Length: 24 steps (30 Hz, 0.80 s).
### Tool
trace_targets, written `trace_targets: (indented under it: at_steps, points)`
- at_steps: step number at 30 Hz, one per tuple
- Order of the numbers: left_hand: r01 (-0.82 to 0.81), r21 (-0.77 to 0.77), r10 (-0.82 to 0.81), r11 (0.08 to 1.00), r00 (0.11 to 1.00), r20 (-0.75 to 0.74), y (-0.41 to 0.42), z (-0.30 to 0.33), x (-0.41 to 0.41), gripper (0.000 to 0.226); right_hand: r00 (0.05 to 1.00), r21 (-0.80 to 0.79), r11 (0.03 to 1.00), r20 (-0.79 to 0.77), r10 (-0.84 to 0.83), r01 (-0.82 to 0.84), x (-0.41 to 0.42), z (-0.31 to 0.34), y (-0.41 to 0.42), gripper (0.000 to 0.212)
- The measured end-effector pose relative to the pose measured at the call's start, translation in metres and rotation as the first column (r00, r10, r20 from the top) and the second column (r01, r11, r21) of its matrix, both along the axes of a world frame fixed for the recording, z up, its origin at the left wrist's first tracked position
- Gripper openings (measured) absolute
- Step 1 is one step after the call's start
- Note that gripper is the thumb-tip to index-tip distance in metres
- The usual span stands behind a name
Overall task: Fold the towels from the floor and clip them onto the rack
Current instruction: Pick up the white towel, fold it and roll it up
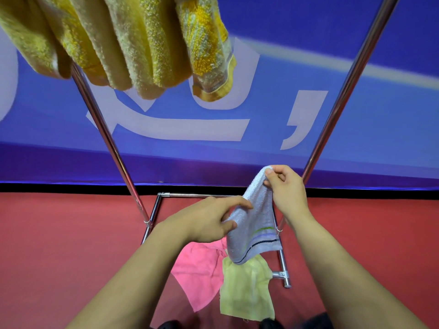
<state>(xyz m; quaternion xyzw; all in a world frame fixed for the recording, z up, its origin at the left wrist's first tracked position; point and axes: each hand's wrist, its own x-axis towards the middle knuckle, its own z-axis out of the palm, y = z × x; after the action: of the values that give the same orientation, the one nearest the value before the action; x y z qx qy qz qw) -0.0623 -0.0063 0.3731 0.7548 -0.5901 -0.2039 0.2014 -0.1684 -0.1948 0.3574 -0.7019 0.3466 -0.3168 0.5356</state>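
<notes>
Above floor towels, both hands (209, 219) (288, 191) grip white towel (255, 224); rack (114, 148) behind.

Both bare forearms reach forward from the bottom edge and converge toward the middle. The left hand (209, 218) lies lower, palm turned inward to the right, its thumb and fingers (240, 205) pinched together on the side edge of a white towel (254, 224). The right hand (286, 188) is raised higher, wrist bent, back of the hand facing the camera, thumb and forefinger pinching the towel's top corner.
</notes>
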Motion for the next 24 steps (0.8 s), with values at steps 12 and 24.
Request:
trace_targets:
  at_steps: [12,24]
  points:
    - [-0.347,-0.010,0.341,0.938,0.926,-0.164,-0.006,-0.014,0.011,0.052,0.990,0.001,0.991,-0.046,0.131,-0.131,-0.009,0.006,0.012,0.012]
    - [-0.582,0.042,0.505,0.812,0.664,-0.551,-0.009,0.001,0.020,0.040,0.902,0.030,0.911,-0.129,0.411,-0.411,0.002,0.001,0.029,0.002]
